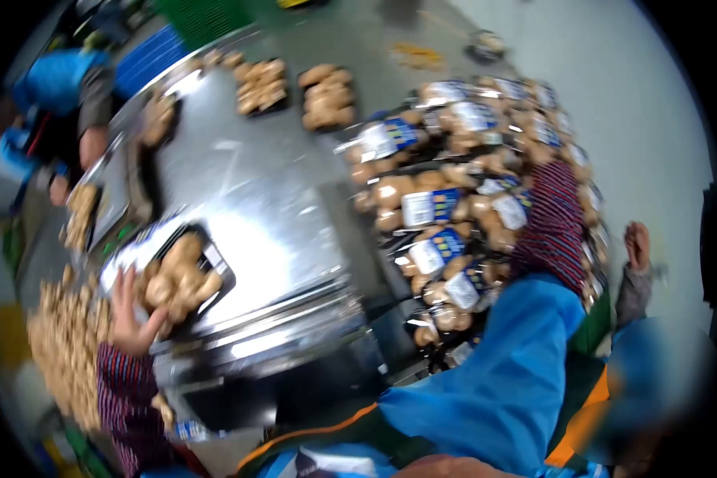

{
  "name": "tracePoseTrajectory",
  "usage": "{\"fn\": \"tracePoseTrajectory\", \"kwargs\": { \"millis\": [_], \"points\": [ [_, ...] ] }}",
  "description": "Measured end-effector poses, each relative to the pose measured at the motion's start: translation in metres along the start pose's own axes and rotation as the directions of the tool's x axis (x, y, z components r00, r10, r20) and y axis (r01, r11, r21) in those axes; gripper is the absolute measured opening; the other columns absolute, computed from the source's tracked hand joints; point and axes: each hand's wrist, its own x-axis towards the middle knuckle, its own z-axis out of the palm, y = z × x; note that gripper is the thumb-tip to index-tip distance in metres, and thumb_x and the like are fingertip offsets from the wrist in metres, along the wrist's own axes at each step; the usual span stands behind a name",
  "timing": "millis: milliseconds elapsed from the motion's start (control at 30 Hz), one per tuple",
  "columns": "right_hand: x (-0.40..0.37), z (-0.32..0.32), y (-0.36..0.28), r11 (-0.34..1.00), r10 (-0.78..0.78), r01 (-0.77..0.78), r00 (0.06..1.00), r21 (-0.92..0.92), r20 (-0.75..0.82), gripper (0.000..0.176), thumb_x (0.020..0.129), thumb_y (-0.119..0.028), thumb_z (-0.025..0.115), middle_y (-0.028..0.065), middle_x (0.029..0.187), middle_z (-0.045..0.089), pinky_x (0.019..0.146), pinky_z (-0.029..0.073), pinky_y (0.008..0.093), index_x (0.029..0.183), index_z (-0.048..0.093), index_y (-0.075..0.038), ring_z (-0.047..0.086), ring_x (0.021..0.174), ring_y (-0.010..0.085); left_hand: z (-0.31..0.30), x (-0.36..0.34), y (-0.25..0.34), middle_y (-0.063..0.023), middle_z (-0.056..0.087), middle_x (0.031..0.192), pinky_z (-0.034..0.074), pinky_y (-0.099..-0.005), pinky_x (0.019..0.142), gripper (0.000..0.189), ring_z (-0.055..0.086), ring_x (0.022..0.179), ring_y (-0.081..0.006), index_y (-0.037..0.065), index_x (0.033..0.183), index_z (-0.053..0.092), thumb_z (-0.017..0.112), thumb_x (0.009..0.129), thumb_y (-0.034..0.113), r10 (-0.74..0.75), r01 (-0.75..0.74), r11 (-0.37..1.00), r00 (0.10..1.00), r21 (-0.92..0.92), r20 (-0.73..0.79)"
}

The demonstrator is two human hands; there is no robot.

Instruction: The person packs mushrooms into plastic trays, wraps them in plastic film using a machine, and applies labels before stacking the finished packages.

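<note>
My left hand (131,323) is at the left side of a metal work surface, thumb and fingers spread, beside a black tray of tan, rounded mushrooms (180,279). The thumb overlaps the near edge of that tray; a firm grip does not show. My right arm stretches across a heap of film-wrapped mushroom packs (430,207) with white and blue labels. At the far right part of the heap lies my right hand (540,151), over the packs. It is blurred, and its fingers are mostly hidden.
Unwrapped trays of mushrooms (327,97) stand along the metal table's (239,151) far side. Loose tan pieces (68,350) are piled at the left. A co-worker's arm (94,119) reaches in at upper left; another person's hand (636,245) is at right.
</note>
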Motion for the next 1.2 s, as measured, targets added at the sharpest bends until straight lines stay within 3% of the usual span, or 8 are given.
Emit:
{"fn": "tracePoseTrajectory", "kwargs": {
  "millis": [233,400,467,667,867,967,1033,1200],
  "points": [
    [-0.091,-0.010,-0.098,0.791,-0.525,0.334,0.801,0.513,0.288,0.038,0.090,-0.028,0.049,0.0116,0.114,0.056,0.092,0.040,0.0275,0.117,0.053,-0.001,0.054,0.106,0.0178,0.028,-0.011,-0.009,-0.0299,0.020,0.139,0.030,-0.0470,0.102,0.090,0.029,0.126,-0.0433,0.006,0.137,0.031,0.075,0.067,0.043,0.088,-0.101,0.992,0.981,-0.070,-0.171],
    [-0.444,-0.057,-0.250,0.634,-0.772,0.514,0.377,0.578,0.512,0.030,0.087,-0.022,0.056,0.0081,0.110,0.059,0.093,0.039,0.0282,0.112,0.058,-0.004,0.053,0.104,0.0173,0.035,-0.007,-0.005,-0.0325,0.023,0.136,0.034,-0.0501,0.097,0.091,0.037,0.118,-0.0474,0.012,0.136,0.036,0.073,0.064,0.053,0.181,-0.197,0.979,0.955,-0.048,-0.233],
    [-0.521,-0.041,-0.275,0.163,-0.976,0.923,0.098,0.347,0.197,0.033,0.082,-0.019,0.062,0.0104,0.110,0.059,0.100,0.031,0.0399,0.112,0.057,-0.007,0.053,0.106,0.0244,0.029,-0.019,0.000,-0.0304,0.026,0.137,0.033,-0.0503,0.098,0.093,0.034,0.120,-0.0486,0.012,0.137,0.033,0.073,0.064,0.053,0.132,-0.159,0.983,0.959,-0.089,-0.252],
    [-0.554,-0.045,-0.211,0.625,-0.603,0.772,0.572,-0.116,0.557,0.036,0.079,-0.040,0.063,0.0141,0.078,0.061,0.068,0.041,0.0428,0.081,0.068,-0.005,0.058,0.078,0.0276,0.005,-0.163,-0.014,-0.0139,0.056,0.095,0.035,-0.0463,0.088,0.040,0.048,0.094,-0.0302,0.005,0.093,0.065,0.071,0.069,0.036,-0.239,0.322,0.898,0.929,0.299,-0.284],
    [-0.581,-0.003,-0.207,0.461,-0.772,0.887,0.390,0.021,0.502,0.041,0.077,-0.043,0.062,0.0161,0.069,0.061,0.063,0.044,0.0383,0.073,0.066,-0.002,0.059,0.069,0.0317,0.020,-0.134,-0.003,-0.0150,0.065,0.083,0.035,-0.0410,0.089,0.043,0.056,0.093,-0.0256,0.005,0.076,0.069,0.059,0.079,0.047,-0.420,0.416,0.905,0.907,0.090,0.031],
    [-0.570,-0.002,-0.206,0.638,-0.748,0.647,0.394,0.417,0.533,0.026,0.079,-0.024,0.065,0.0063,0.056,0.055,0.049,0.041,0.0301,0.069,0.062,0.000,0.053,0.050,0.0190,0.021,-0.135,-0.040,-0.0109,0.064,0.069,0.049,-0.0344,0.064,0.030,0.060,0.063,-0.0243,0.004,0.077,0.068,0.063,0.077,0.034,-0.316,0.346,0.851,0.938,-0.395,0.141],
    [-0.572,-0.037,-0.204,0.921,-0.335,-0.076,0.350,0.383,0.875,0.018,0.085,-0.018,0.061,-0.0053,0.053,0.041,0.040,0.029,0.0204,0.073,0.052,-0.008,0.037,0.046,0.0049,0.009,-0.156,-0.051,-0.0035,0.053,0.053,0.041,-0.0265,0.048,0.031,0.050,0.049,-0.0123,0.004,0.061,0.056,0.064,0.078,0.029,-0.270,0.321,0.649,0.945,-0.690,0.186],
    [-0.583,-0.102,-0.144,0.312,-0.642,-0.943,-0.120,0.115,0.757,0.013,0.094,-0.020,0.043,0.0034,0.074,0.050,0.039,0.029,0.0177,0.098,0.046,-0.007,0.032,0.046,0.0049,-0.012,-0.230,-0.012,0.0045,0.029,0.053,0.028,-0.0233,0.042,0.029,0.029,0.044,-0.0067,0.013,0.063,0.039,0.047,0.090,0.020,0.318,0.397,-0.777,0.917,-0.489,0.239]
  ]
}}
